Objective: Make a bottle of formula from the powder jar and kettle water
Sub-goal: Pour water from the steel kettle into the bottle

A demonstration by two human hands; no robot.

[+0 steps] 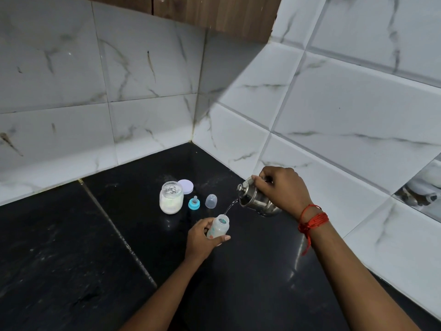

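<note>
Formula making here takes place on a black polished stone counter (71, 247) that fills the lower part of the view and runs into a corner of white marble-patterned wall tiles (334, 103) at 12 o'clock, with a strip of brown wood panelling (214, 13) above them. The right hand (284, 189), at about 3 o'clock from the centre of the counter things, is closed over the top handle of a small shiny steel kettle (256, 199), which is tipped with its spout towards 9 o'clock; a red thread band (312, 220) is wound around that wrist. The left hand (202, 237), at 6 o'clock from the other items, is wrapped around a small translucent baby bottle (218, 226) with a coloured print, held open-mouthed and leaning towards the kettle. A thin stream of clear water (230, 207) runs from the spout down to the bottle's mouth. At 11 o'clock from the bottle stands a clear glass jar of white powder (171, 198), open, with its round pale lilac lid (186, 186) lying flat just behind it at 1 o'clock. Between jar and kettle sit a clear domed plastic bottle cap (211, 201), and just to its 9 o'clock a teal screw ring with a clear teat (194, 203), upright on the counter.
</note>
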